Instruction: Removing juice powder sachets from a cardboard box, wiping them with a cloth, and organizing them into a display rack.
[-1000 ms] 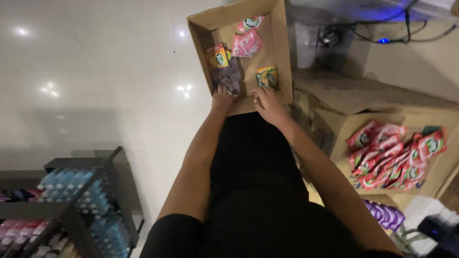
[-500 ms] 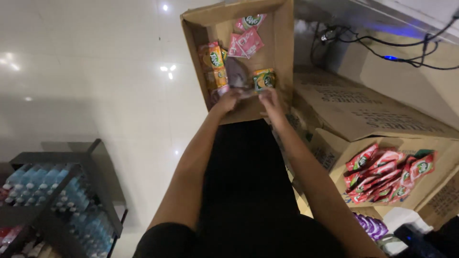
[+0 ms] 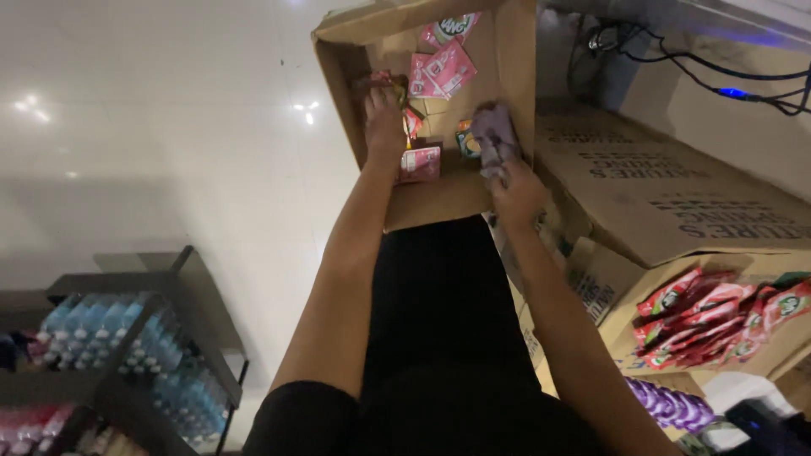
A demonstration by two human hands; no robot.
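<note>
Head view: both hands reach into an open cardboard box (image 3: 439, 198) of snack packets. The left hand (image 3: 384, 127) lies among small packets, grip unclear. The right hand (image 3: 517, 190) is clamped on a purple packet (image 3: 492, 135) by the box's right wall.

Left hand (image 3: 384, 127) in box (image 3: 439, 198); right hand (image 3: 517, 192) holds purple packet (image 3: 492, 135).
</note>
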